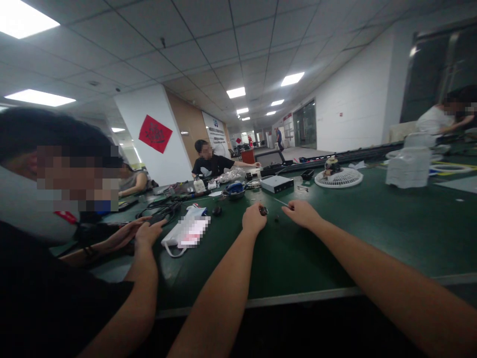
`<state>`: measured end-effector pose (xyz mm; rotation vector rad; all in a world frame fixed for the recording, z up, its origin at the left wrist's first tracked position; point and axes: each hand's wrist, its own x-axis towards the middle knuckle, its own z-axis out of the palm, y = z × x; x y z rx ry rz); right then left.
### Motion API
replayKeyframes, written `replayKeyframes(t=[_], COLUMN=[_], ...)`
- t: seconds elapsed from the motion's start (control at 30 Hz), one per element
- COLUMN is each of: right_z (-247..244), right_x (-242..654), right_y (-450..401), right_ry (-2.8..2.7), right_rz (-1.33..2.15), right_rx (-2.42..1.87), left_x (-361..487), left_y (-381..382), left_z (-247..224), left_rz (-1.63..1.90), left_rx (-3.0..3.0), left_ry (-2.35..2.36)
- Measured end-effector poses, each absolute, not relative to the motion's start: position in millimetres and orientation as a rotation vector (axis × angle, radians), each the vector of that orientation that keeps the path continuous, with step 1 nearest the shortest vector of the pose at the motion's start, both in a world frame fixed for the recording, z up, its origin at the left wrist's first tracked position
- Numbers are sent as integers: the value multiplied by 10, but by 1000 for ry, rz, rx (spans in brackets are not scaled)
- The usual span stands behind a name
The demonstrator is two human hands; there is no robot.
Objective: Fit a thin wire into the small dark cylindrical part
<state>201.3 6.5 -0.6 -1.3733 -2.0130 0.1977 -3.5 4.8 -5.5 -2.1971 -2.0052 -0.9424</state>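
Over the green table point(298, 258), my left hand point(255, 218) is closed round a small dark round part point(263, 211) with a metallic edge. My right hand point(300, 214) pinches a thin rod-like tool point(281, 202), which points left toward the other hand. The hands are apart, and a tiny dark piece point(276, 218) lies on the table between them. Beyond them sits a grey box-shaped device point(277, 184).
On the left, a person's hands point(147, 231) hold a dark object beside a white bag point(188, 228) and a black mouse point(216, 211). A white fan grille with a motor point(338, 177) and clear plastic containers point(408, 161) stand to the right. Cables and small parts lie further back.
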Motion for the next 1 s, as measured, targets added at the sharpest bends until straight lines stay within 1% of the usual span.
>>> replayKeyframes(t=[0.13, 0.33, 0.7, 1.0], right_z=[-29, -161, -95, -44], right_x=[1908, 1724, 2035, 1965], right_y=[73, 81, 284, 149], right_ry=[-2039, -2133, -1745, -1770], right_rz=[206, 366, 532, 528], right_rx=[-1273, -1122, -1059, -1051], left_x=[-58, -53, 63, 130], left_y=[67, 71, 7, -75], left_z=[-63, -65, -7, 72], left_rz=[-923, -909, -899, -866], left_rx=[-2159, -2208, -2486, -2576], left_ry=[-2090, -2071, -1721, -1541])
